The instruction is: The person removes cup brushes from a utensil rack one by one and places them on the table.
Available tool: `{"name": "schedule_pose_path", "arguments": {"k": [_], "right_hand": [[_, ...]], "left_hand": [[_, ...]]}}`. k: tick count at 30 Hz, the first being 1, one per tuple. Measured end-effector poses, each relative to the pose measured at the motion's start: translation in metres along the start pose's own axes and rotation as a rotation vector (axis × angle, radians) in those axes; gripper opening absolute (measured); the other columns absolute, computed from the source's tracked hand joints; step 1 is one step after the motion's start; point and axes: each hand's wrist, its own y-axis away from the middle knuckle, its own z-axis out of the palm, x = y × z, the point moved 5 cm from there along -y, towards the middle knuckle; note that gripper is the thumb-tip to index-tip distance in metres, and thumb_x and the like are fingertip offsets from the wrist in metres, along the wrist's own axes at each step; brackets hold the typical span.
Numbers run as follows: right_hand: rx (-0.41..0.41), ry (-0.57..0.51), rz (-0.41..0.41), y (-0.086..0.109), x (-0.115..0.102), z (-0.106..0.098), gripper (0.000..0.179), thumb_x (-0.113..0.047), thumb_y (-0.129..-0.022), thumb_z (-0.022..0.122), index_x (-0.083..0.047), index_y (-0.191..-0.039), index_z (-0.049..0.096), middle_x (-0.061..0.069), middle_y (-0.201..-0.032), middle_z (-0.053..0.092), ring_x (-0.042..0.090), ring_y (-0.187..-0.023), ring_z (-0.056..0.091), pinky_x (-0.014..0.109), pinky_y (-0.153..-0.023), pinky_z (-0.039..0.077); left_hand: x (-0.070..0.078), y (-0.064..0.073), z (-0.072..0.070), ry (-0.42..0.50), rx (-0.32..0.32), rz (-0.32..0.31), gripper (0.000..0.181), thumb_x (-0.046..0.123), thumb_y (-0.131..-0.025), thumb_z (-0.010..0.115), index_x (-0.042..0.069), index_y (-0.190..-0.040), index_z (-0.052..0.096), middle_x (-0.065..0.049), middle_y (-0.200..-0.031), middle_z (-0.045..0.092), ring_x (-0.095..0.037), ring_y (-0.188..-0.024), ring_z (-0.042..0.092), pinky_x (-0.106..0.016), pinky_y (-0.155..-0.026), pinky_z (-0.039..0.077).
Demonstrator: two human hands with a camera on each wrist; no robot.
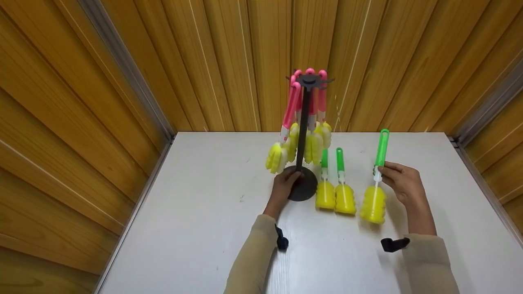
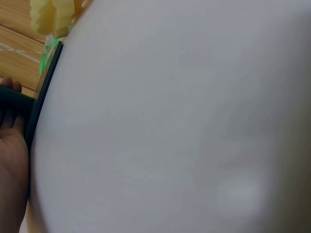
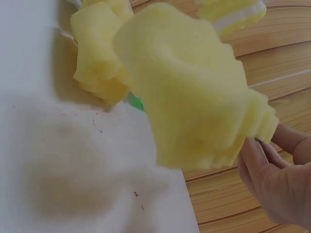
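Observation:
My right hand [image 1: 404,181] pinches a sponge bottle brush [image 1: 373,206] where its green handle meets the white neck. That brush is raised, its yellow sponge head pointing down; the right wrist view shows the sponge [image 3: 189,92] large, with the fingers [image 3: 262,170] beyond it. My left hand [image 1: 281,188] grips the black stand [image 1: 301,139] low on its pole, beside the round base [image 1: 304,190]. In the left wrist view, the dark pole [image 2: 17,98] crosses in front of the left fingers. Several pink-handled sponge brushes [image 1: 290,108] hang from the hooks atop the stand.
Two green-handled brushes, a nearer one [image 1: 345,199] and another [image 1: 325,195], lie on the white table [image 1: 196,228] right of the stand's base. Wood-patterned walls [image 1: 229,61] rise behind the table and along both sides.

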Motion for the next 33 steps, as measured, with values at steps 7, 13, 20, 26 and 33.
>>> {"name": "schedule_pose_path", "arguments": {"k": [7,13,20,26,33], "right_hand": [[0.051,0.129,-0.056,-0.007,-0.006,0.000,0.063,-0.011,-0.096,0.071,0.012,-0.146,0.043,-0.009,-0.094,0.070,0.004,-0.087,0.067,0.019,-0.077,0.056],[0.078,0.246,-0.084,-0.017,-0.004,0.003,0.058,-0.014,-0.098,0.069,0.010,-0.145,0.046,-0.012,-0.093,0.069,0.003,-0.087,0.067,0.020,-0.079,0.057],[0.095,0.356,-0.057,-0.026,0.007,0.004,0.053,-0.020,-0.099,0.068,0.004,-0.144,0.053,-0.014,-0.095,0.066,0.003,-0.090,0.065,0.020,-0.082,0.056],[0.105,0.397,-0.015,-0.032,0.016,0.007,0.052,-0.021,-0.099,0.068,0.000,-0.144,0.054,-0.009,-0.101,0.064,0.002,-0.090,0.065,0.023,-0.087,0.056],[0.122,0.425,0.036,-0.038,0.026,0.011,0.050,-0.022,-0.098,0.069,-0.003,-0.143,0.057,-0.002,-0.109,0.065,0.005,-0.091,0.064,0.020,-0.082,0.056]], "left_hand": [[0.001,0.001,-0.001,0.011,0.007,-0.014,0.024,0.034,-0.099,0.067,0.013,-0.101,0.078,-0.001,-0.106,0.074,-0.016,-0.105,0.066,-0.040,-0.099,0.048],[0.001,-0.002,-0.001,-0.042,-0.006,-0.017,0.024,0.037,-0.100,0.065,0.017,-0.100,0.078,0.002,-0.099,0.074,-0.015,-0.098,0.066,-0.036,-0.094,0.050],[0.000,-0.002,-0.002,-0.072,-0.008,-0.022,0.022,0.036,-0.101,0.064,0.020,-0.100,0.078,0.005,-0.098,0.074,-0.013,-0.096,0.065,-0.034,-0.093,0.049],[0.000,-0.002,-0.002,-0.062,-0.006,-0.030,0.022,0.036,-0.100,0.065,0.019,-0.099,0.078,0.004,-0.097,0.074,-0.015,-0.096,0.066,-0.035,-0.092,0.049],[0.000,-0.003,-0.001,-0.064,-0.009,-0.017,0.023,0.035,-0.100,0.065,0.016,-0.101,0.078,0.004,-0.100,0.074,-0.013,-0.097,0.065,-0.035,-0.094,0.049]]}}
